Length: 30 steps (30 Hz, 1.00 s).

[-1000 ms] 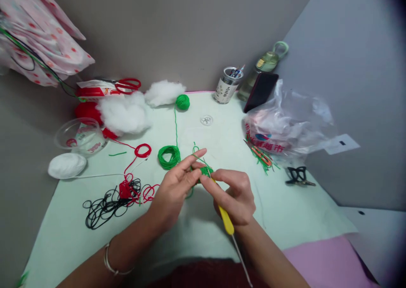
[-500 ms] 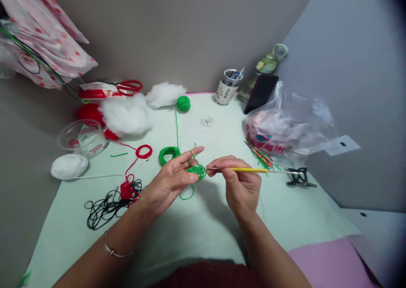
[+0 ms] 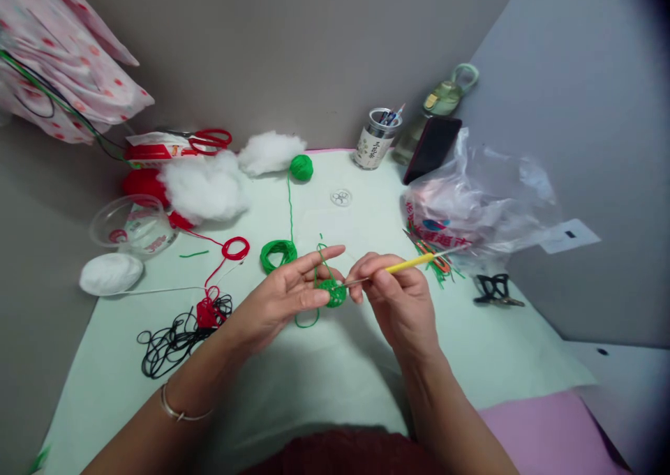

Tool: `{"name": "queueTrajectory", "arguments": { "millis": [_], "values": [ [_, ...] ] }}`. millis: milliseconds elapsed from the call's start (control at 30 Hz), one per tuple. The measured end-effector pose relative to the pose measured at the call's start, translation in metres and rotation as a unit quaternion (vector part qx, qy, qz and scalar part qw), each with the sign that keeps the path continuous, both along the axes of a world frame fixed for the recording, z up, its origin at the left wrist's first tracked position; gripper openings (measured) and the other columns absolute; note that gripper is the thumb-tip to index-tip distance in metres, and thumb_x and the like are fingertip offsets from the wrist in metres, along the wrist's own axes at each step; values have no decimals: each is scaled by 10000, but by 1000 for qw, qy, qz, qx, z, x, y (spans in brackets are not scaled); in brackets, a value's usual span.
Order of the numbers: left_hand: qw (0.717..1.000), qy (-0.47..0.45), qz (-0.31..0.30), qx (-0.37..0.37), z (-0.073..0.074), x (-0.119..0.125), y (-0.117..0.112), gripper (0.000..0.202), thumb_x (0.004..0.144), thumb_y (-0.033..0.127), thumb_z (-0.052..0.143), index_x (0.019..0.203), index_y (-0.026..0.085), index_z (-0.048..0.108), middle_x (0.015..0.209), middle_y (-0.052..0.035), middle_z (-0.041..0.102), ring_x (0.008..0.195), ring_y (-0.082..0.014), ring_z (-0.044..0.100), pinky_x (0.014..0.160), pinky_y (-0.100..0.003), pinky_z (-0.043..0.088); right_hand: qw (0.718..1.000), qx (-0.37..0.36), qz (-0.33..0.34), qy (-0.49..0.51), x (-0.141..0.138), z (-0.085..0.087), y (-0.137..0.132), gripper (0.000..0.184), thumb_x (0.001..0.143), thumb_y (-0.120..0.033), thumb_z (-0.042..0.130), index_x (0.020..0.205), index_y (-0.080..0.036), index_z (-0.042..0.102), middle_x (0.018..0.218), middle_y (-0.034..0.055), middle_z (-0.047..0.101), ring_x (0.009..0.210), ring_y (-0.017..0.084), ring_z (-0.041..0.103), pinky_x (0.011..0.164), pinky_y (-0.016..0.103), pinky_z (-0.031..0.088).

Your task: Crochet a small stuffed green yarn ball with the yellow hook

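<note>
A small green crochet piece (image 3: 333, 293) is pinched between the thumb and fingers of my left hand (image 3: 290, 290). The left index finger points out to the right, with green yarn running by it. My right hand (image 3: 400, 297) grips a crochet hook (image 3: 409, 263) by its yellow handle, the shaft tilted up to the right. The hook's thin tip meets the green piece; whether it is inside a stitch I cannot tell. Behind my left hand lies a coil of green yarn (image 3: 277, 254), its strand leading back to a green yarn ball (image 3: 301, 168).
White stuffing (image 3: 204, 189), red scissors (image 3: 210, 140), a clear plastic bowl (image 3: 133, 227) and a white yarn ball (image 3: 111, 275) stand left. Tangled black cord (image 3: 162, 349) lies nearer. On the right are a plastic bag (image 3: 486, 203), a phone (image 3: 433, 150), a pencil can (image 3: 374, 140) and a black hair clip (image 3: 495, 290).
The hook has tipped from nearly level to a slant, its handle end now higher. The green piece has shifted slightly right and turned in my left hand. The whole view has moved a little.
</note>
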State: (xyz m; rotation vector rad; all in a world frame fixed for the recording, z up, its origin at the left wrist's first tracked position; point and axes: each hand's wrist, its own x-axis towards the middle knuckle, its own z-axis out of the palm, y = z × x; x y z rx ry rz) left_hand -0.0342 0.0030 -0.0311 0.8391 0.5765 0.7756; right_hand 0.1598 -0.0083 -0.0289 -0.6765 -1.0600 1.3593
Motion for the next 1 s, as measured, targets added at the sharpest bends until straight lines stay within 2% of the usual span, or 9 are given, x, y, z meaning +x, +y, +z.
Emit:
{"name": "queueTrajectory", "arguments": {
  "millis": [100, 200, 333, 467, 567, 700, 833, 1000],
  "values": [
    [999, 17, 27, -3, -2, 2, 1, 632, 817, 287, 846, 1418, 292, 654, 1105, -55, 683, 1044, -223, 646, 1000, -385, 451, 992, 72, -65, -81, -2, -4, -3, 129, 979, -289, 704, 1005, -286, 830, 904, 32, 771, 726, 140, 675, 620, 264, 530],
    [998, 46, 44, -8, -2, 4, 0, 656, 782, 283, 876, 1404, 283, 666, 1063, -44, 691, 1016, -209, 653, 972, -362, 476, 971, 136, -116, -161, -6, -5, -6, 175, 986, -217, 685, 1043, -301, 827, 958, 38, 793, 825, 170, 692, 689, 300, 549],
    [996, 70, 57, -12, 1, 8, -3, 636, 746, 281, 903, 1352, 269, 708, 1048, -33, 689, 1011, -194, 644, 927, -323, 494, 950, 180, -156, -201, -10, -5, -7, 200, 974, -170, 690, 1048, -297, 824, 943, 34, 800, 898, 192, 709, 768, 333, 564],
    [997, 36, 60, -35, 5, 10, -4, 640, 731, 247, 912, 1338, 252, 709, 1025, -31, 682, 970, -194, 672, 899, -326, 505, 970, 122, -137, -160, -11, -7, -6, 148, 981, -237, 693, 1007, -294, 827, 929, 31, 784, 822, 170, 694, 656, 288, 547],
    [998, -10, 42, -38, 6, 10, -5, 617, 760, 244, 886, 1346, 223, 693, 1033, -45, 683, 922, -200, 694, 868, -339, 511, 989, 58, -91, -103, -8, -10, -3, 120, 978, -307, 705, 963, -291, 823, 919, 21, 783, 778, 148, 682, 674, 275, 550],
    [997, -51, 26, -55, 7, 8, -5, 702, 833, 261, 818, 1481, 205, 555, 1064, -61, 703, 963, -232, 723, 906, -369, 508, 999, -14, -44, -23, -6, -10, 1, 132, 942, -389, 747, 911, -283, 820, 868, 6, 772, 694, 119, 655, 661, 245, 550],
    [996, -61, 5, -69, 8, 6, -5, 778, 896, 245, 747, 1585, 187, 391, 1029, -56, 734, 948, -228, 754, 974, -374, 475, 999, -36, -29, 8, -8, -6, 2, 153, 902, -412, 786, 870, -265, 820, 798, 8, 742, 648, 119, 639, 629, 241, 553],
    [992, -99, -5, -78, 7, 6, -3, 739, 916, 195, 678, 1580, 126, 361, 1048, -101, 760, 876, -220, 748, 878, -358, 506, 998, -48, -19, 22, -9, -5, 1, 155, 901, -409, 786, 874, -258, 814, 808, 10, 740, 627, 104, 616, 635, 231, 550]
  ]
}}
